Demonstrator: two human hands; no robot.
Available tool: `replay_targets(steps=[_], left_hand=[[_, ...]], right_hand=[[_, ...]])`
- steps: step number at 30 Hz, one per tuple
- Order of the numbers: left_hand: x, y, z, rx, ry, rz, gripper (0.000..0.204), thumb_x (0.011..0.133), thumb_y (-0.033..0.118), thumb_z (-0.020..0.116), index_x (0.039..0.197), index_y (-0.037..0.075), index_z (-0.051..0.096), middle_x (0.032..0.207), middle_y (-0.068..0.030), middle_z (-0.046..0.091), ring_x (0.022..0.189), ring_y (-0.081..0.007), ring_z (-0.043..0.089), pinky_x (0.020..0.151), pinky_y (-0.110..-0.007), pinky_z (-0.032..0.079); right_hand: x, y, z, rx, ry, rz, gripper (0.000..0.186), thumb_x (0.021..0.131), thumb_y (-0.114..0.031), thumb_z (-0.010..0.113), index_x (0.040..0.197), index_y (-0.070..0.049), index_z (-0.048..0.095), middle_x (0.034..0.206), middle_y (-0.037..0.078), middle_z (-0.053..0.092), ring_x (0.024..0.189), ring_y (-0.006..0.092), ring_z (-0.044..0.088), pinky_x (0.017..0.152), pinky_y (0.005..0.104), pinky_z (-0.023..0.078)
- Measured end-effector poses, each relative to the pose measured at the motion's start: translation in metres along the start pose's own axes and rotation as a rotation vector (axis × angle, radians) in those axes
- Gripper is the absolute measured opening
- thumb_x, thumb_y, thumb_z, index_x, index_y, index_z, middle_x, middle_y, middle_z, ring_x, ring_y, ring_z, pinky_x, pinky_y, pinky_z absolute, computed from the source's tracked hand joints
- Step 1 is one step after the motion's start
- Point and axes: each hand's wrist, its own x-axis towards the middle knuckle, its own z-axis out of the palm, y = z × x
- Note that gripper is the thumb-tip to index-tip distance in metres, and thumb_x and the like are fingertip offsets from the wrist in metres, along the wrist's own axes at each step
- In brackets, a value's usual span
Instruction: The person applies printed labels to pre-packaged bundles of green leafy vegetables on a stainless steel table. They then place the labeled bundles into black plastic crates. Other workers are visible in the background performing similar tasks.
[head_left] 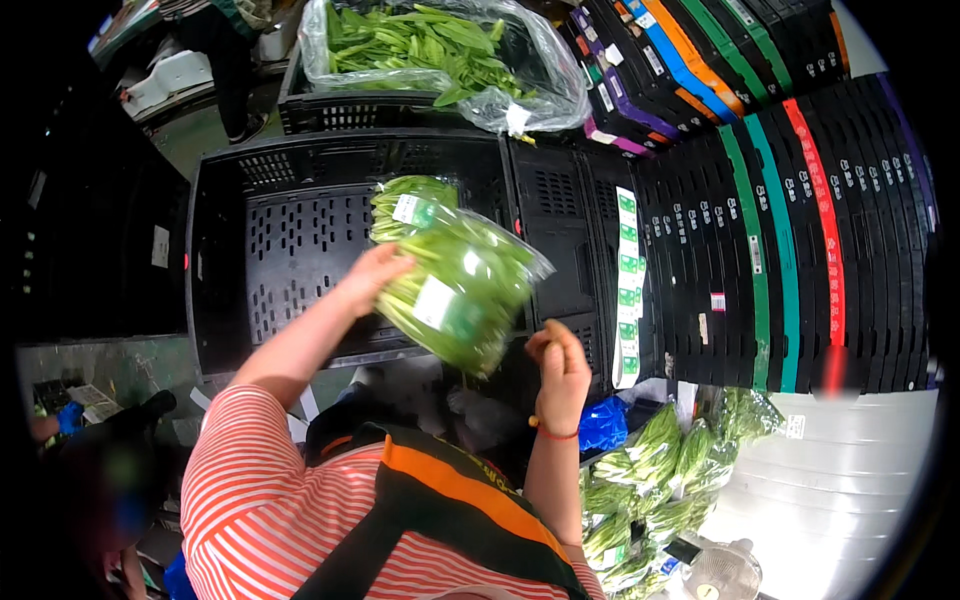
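Observation:
My left hand (pixel 375 277) grips the stem end of a clear plastic bag of leafy greens (pixel 465 290), which carries a white label. The bag is held tilted over a black crate (pixel 290 225). Behind it, a second bag of leafy greens (pixel 408 205) lies in that crate, partly covered by the held one. Just right of the held bag and apart from it is my right hand (pixel 560 375). Its fingers are curled in, and whatever they may hold is hidden.
A strip of green-and-white labels (pixel 627 290) lies to the right. Loose greens (pixel 420 45) fill a plastic-lined crate at the back. Stacked black crates (pixel 800 250) stand on the right. Several bagged greens (pixel 650 460) and a fan (pixel 722 572) are at lower right.

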Motion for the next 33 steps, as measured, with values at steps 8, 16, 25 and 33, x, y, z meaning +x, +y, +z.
replay_targets(steps=[8,16,25,33], left_hand=[[0.090,-0.099,-0.106,1.062,0.622,-0.142,0.076,0.079,0.034,0.063,0.135,0.000,0.024,0.120,-0.0213,0.050,0.105,-0.0332,0.052,0.092,-0.036,0.039],[0.152,-0.097,-0.112,0.557,0.397,-0.152,0.052,0.088,0.030,0.047,0.131,0.005,0.035,0.128,-0.0148,0.044,0.115,-0.0260,0.044,0.096,-0.037,0.035],[-0.031,-0.051,0.032,0.047,-0.476,-0.139,0.038,0.092,0.026,0.045,0.123,0.004,0.046,0.116,-0.0075,0.052,0.104,-0.0183,0.050,0.092,-0.030,0.038],[-0.200,-0.267,0.231,0.438,-0.824,-0.858,0.039,0.089,0.015,0.052,0.124,0.000,0.044,0.115,-0.0148,0.053,0.106,-0.0235,0.052,0.088,-0.032,0.045]], right_hand=[[-0.093,0.034,-0.016,-0.034,-0.066,0.463,0.018,0.088,-0.008,0.052,0.100,0.003,0.059,0.082,0.005,0.062,0.074,0.0086,0.057,0.068,0.0216,0.047],[-0.176,0.039,-0.136,-0.592,0.013,0.076,0.023,0.081,-0.018,0.059,0.100,-0.005,0.062,0.090,0.014,0.062,0.082,0.0255,0.060,0.072,0.0324,0.048],[-0.390,0.101,-0.342,-0.914,0.850,0.799,0.038,0.079,-0.038,0.059,0.073,-0.001,0.063,0.073,0.018,0.062,0.068,0.0308,0.061,0.065,0.0382,0.047],[-0.432,0.123,-0.346,-1.041,0.961,0.729,0.042,0.074,-0.044,0.061,0.074,-0.002,0.064,0.079,0.020,0.062,0.079,0.0346,0.059,0.071,0.0405,0.047]])
